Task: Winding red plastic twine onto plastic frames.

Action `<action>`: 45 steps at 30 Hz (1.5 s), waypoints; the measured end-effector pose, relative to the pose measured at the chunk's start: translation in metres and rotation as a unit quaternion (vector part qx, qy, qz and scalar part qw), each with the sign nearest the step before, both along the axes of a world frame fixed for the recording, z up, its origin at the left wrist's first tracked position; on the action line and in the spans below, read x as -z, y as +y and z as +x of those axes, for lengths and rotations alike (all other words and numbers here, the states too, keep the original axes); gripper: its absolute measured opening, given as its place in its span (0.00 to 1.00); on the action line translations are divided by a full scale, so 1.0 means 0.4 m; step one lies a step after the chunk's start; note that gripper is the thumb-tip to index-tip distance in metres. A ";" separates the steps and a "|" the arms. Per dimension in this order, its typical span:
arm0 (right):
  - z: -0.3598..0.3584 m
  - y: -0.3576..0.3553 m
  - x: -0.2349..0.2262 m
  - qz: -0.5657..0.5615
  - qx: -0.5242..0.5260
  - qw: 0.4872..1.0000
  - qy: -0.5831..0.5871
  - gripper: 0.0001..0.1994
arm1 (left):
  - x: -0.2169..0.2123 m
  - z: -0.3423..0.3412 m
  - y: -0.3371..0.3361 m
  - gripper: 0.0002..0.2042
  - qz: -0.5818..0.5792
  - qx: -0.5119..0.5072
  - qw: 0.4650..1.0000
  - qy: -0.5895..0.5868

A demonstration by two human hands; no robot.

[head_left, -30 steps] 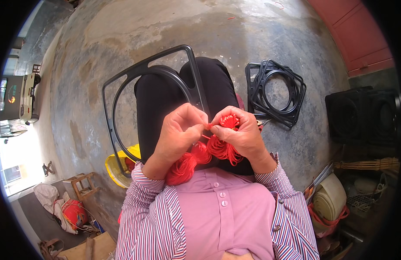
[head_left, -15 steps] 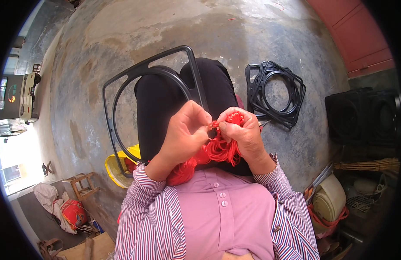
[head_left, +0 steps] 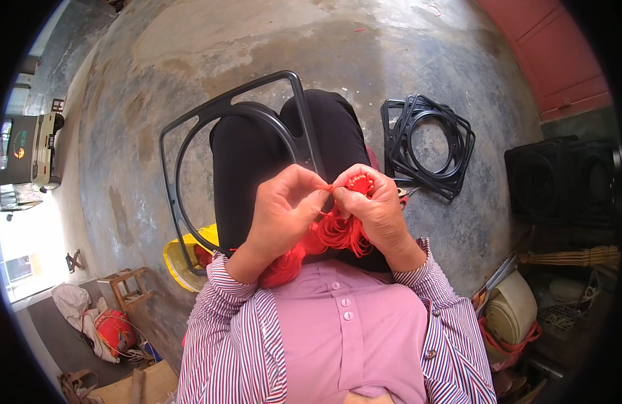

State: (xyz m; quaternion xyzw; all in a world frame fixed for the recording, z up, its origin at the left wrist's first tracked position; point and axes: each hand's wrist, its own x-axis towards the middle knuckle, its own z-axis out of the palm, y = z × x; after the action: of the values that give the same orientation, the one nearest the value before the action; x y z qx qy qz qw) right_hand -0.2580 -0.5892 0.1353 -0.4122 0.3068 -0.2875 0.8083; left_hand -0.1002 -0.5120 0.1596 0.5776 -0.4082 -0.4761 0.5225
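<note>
Far left: a small wooden stool (head_left: 126,286) on the concrete floor (head_left: 270,47), with a heap of bags and cloth (head_left: 95,323) just below it. Next over, a yellow tub (head_left: 183,259) tucked beside the knee. Big black plastic frame (head_left: 210,128) with a round cutout, propped across the lap in dark trousers.

Centre: left hand (head_left: 284,212) curled, thumb and fingertips pressed together, pinching a thin red strand right at the middle. Red yarn (head_left: 324,236) bunched in loops between and below both hands, above the lap, trailing down toward the pink-and-striped shirt. Right hand (head_left: 375,209) closed around the upper part of the same bundle, fingers wrapped over a knotted red tuft, thumb meeting the left thumb; hands touching.

Right of that: a stack of black frames (head_left: 428,145) flat on the floor, well apart from the hands. Further right, dark speaker-like boxes (head_left: 560,182), then a broom (head_left: 573,257) and cluttered baskets (head_left: 526,316) at the edge.
</note>
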 end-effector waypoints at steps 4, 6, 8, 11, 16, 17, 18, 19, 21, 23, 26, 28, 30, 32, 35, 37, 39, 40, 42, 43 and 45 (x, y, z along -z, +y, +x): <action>-0.001 -0.002 0.002 0.000 0.003 1.000 -0.010 0.03 | -0.004 0.005 0.001 0.02 0.016 0.001 1.000 -0.023; -0.003 -0.006 0.003 0.003 -0.009 1.000 -0.009 0.03 | -0.009 0.013 0.003 0.02 0.018 0.004 0.999 -0.044; -0.007 -0.011 0.004 -0.003 -0.004 1.000 -0.010 0.02 | -0.014 0.025 0.006 0.04 0.029 0.037 0.995 -0.085; -0.013 -0.013 0.004 -0.047 0.017 0.999 0.021 0.02 | -0.016 0.040 0.013 0.05 0.011 0.055 0.990 -0.131; -0.025 -0.010 -0.003 -0.290 0.041 0.948 0.126 0.02 | 0.006 0.041 0.000 0.05 -0.035 0.008 0.996 -0.085; -0.027 -0.010 -0.005 -0.291 0.061 0.948 0.114 0.03 | 0.009 0.041 -0.004 0.05 -0.054 -0.014 0.995 -0.083; -0.030 -0.012 -0.006 -0.290 0.078 0.948 0.104 0.04 | 0.011 0.042 -0.009 0.05 -0.082 -0.004 0.991 -0.105; -0.030 -0.012 -0.007 -0.291 0.081 0.948 0.102 0.04 | 0.010 0.043 -0.008 0.05 -0.102 -0.002 0.990 -0.099; -0.033 -0.015 -0.009 -0.333 0.063 0.932 0.131 0.05 | 0.003 0.041 0.000 0.05 0.006 -0.018 0.987 0.159; -0.030 -0.015 -0.010 -0.345 0.055 0.926 0.145 0.05 | 0.001 0.044 -0.004 0.06 0.010 -0.008 0.971 0.241; -0.019 -0.017 -0.012 -0.359 0.054 0.921 0.142 0.06 | 0.001 0.041 -0.004 0.07 0.013 0.001 0.952 0.306; -0.015 -0.025 -0.017 -0.360 0.063 0.922 0.127 0.06 | 0.005 0.038 -0.006 0.08 0.012 -0.001 0.956 0.294; -0.016 -0.034 -0.027 -0.429 0.109 0.892 0.091 0.08 | 0.007 0.036 -0.005 0.08 0.011 -0.006 0.977 0.215; -0.021 -0.030 -0.040 -0.440 0.085 0.890 0.081 0.08 | 0.007 0.035 -0.003 0.08 0.007 -0.009 0.978 0.206; -0.016 -0.016 -0.051 -0.449 0.056 0.887 0.086 0.11 | 0.005 0.031 0.000 0.08 0.009 -0.008 0.984 0.176; -0.001 -0.008 -0.046 -0.467 0.052 0.876 0.112 0.12 | 0.002 0.027 0.002 0.08 0.010 -0.006 0.987 0.158; 0.003 -0.004 -0.039 -0.470 0.056 0.873 0.115 0.11 | 0.000 0.021 0.002 0.07 -0.006 0.019 0.992 0.123; 0.004 -0.003 -0.034 -0.464 0.062 0.876 0.114 0.10 | -0.002 0.020 0.001 0.07 -0.012 0.017 0.992 0.125; 0.003 -0.005 -0.024 -0.457 0.068 0.879 0.113 0.09 | -0.004 0.018 -0.001 0.06 -0.038 0.030 0.993 0.106; 0.001 -0.008 -0.020 -0.439 0.070 0.890 0.099 0.08 | -0.005 0.019 -0.001 0.06 -0.038 0.030 0.993 0.106; -0.002 -0.014 -0.013 -0.420 0.072 0.900 0.086 0.07 | -0.008 0.021 0.002 0.05 -0.025 0.046 0.995 0.082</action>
State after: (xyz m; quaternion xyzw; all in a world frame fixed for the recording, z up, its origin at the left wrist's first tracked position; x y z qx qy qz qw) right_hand -0.2590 -0.5947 0.1404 -0.7136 0.2548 -0.4107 0.5072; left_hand -0.0916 -0.5114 0.1627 0.5039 -0.4022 -0.5349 0.5461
